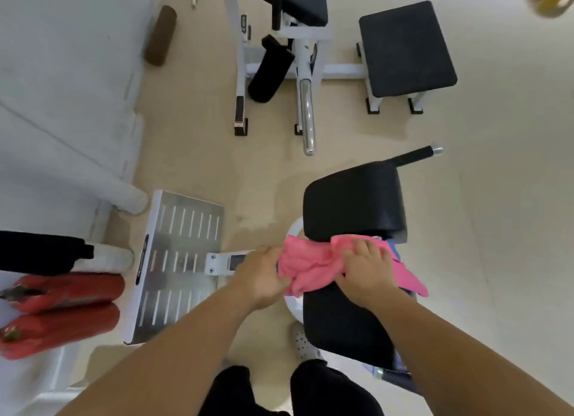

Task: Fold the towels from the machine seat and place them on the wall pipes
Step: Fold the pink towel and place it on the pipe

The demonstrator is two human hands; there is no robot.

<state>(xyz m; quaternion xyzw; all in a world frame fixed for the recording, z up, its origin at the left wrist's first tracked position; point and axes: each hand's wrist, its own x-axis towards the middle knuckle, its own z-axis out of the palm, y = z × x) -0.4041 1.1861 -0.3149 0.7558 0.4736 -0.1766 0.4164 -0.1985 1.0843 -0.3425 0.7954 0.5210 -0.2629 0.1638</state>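
Head view: left hand (262, 272) pinches the pink towel (313, 268) edge at 9 o'clock. Right hand (366, 274), fingers spread, presses it on the seat (338, 325), likely to anchor the fold. Pipes (124, 195) lie far, 10 o'clock.

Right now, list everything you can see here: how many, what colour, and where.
Towel: one, pink, bunched on the near seat.
Seat: one, black, under the towel.
Backrest: one, black, behind the towel.
Footplate: one, silver, left of the seat.
Stool: one, black, far right.
Rollers: two, red, lower left.
Pipes: white, on the left wall.
Left hand: in a grip on the towel's left end.
Right hand: pressing down on the towel.
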